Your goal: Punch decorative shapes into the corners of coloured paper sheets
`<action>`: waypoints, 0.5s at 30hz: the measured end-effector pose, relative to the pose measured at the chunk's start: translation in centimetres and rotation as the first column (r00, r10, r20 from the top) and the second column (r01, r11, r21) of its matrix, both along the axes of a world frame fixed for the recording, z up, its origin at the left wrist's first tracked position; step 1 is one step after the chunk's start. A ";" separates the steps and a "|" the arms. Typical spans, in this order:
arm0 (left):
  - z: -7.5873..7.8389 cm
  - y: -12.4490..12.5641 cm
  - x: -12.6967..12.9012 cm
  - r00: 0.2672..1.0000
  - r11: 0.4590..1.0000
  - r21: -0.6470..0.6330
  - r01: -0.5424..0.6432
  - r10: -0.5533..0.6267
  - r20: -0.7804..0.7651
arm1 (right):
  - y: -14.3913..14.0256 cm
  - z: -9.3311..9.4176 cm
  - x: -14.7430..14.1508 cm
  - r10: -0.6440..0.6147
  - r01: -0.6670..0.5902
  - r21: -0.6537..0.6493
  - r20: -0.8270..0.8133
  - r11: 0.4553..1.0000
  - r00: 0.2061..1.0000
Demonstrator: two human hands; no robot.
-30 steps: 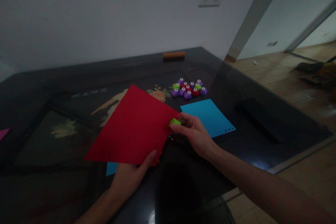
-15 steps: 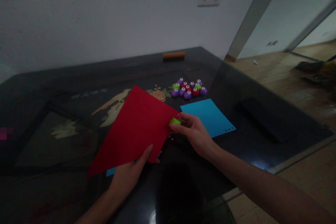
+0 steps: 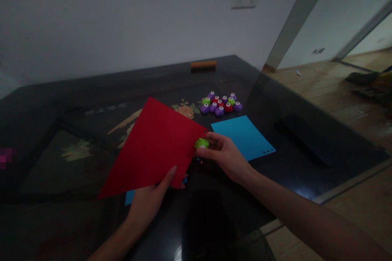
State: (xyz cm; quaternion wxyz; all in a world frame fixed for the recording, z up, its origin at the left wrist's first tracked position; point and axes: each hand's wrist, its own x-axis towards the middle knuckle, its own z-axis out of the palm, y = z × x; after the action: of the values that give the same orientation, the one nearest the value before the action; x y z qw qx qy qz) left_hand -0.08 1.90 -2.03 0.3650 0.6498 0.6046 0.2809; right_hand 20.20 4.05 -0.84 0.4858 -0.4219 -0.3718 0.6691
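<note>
My left hand (image 3: pixel 150 202) grips a red sheet of paper (image 3: pixel 156 142) by its lower edge, thumb on top and the other fingers underneath. Against the sheet's right edge, my right hand (image 3: pixel 225 153) pinches a small green craft punch (image 3: pixel 201 144) with a white button, my thumb on the button. A punched hole shows in the red paper just above the punch. Part of a blue sheet (image 3: pixel 129 197) shows under the red one, near my left wrist. Tiny punched-out bits lie on the table below the punch.
Several purple, red and green punches (image 3: pixel 219 111) stand grouped beyond my hands. A blue sheet (image 3: pixel 245 136) with holes along one edge lies to the right, near a dark flat object (image 3: pixel 306 138). A brown cylinder (image 3: pixel 203 65) rests at the dark table's (image 3: pixel 147 85) back edge.
The green punch has shifted slightly left and down along the red paper's edge, so a hole is now uncovered above it. The red sheet has tilted a little and moved left.
</note>
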 end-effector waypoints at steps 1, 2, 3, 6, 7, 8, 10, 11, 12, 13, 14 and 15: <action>0.0 0.0 -0.1 1.000 1.000 0.012 -0.006 0.006 -0.008 | 0.0 0.0 0.0 0.001 -0.001 -0.002 0.006 1.000 1.000; 0.0 0.0 -0.1 1.000 0.999 0.027 -0.017 0.017 -0.010 | 0.0 -0.1 0.0 0.000 0.000 -0.003 0.010 1.000 1.000; 0.0 0.0 -0.1 1.000 0.999 0.041 -0.026 0.026 -0.006 | 0.0 -0.1 0.0 -0.003 0.003 -0.005 0.012 1.000 1.000; 0.1 -0.1 -0.1 0.999 0.999 0.037 -0.034 0.033 0.029 | 0.1 -0.5 0.1 0.006 -0.006 -0.003 0.002 1.000 1.000; 0.2 -0.1 0.0 0.998 0.998 0.027 -0.049 0.048 0.033 | 0.2 -0.6 0.1 0.016 -0.016 0.002 -0.002 1.000 1.000; 0.2 -0.1 0.0 0.997 0.997 0.024 -0.074 0.073 0.028 | 0.2 -0.7 0.2 0.028 -0.028 0.011 -0.006 1.000 1.000; 0.3 -0.1 0.1 0.989 0.988 0.050 -0.146 0.146 0.001 | 0.3 -0.8 0.2 0.043 -0.043 0.033 -0.009 0.999 0.999; 0.3 -0.1 0.1 0.984 0.982 0.072 -0.175 0.177 -0.008 | 0.3 -0.8 0.2 0.048 -0.048 0.040 -0.009 0.998 0.999; 0.3 -0.1 0.1 0.982 0.978 0.084 -0.189 0.190 -0.010 | 0.3 -0.8 0.2 0.055 -0.055 0.045 -0.012 0.997 0.998; 0.3 -0.1 0.1 0.983 0.979 0.084 -0.184 0.185 -0.005 | 0.3 -0.8 0.2 0.062 -0.061 0.049 -0.017 0.997 0.998; 0.3 -0.1 0.1 0.984 0.982 0.076 -0.176 0.176 0.004 | 0.3 -0.7 0.2 0.071 -0.070 0.053 -0.025 0.996 0.997; 0.2 -0.1 0.1 0.985 0.983 0.067 -0.173 0.172 0.014 | 0.3 -0.7 0.2 0.080 -0.078 0.057 -0.033 0.995 0.996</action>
State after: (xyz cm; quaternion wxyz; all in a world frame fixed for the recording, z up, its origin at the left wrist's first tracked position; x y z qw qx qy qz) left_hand 0.05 1.83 -1.81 0.3194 0.6060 0.6472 0.3345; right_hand 20.40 4.38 -1.51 0.4772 -0.3812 -0.3982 0.6844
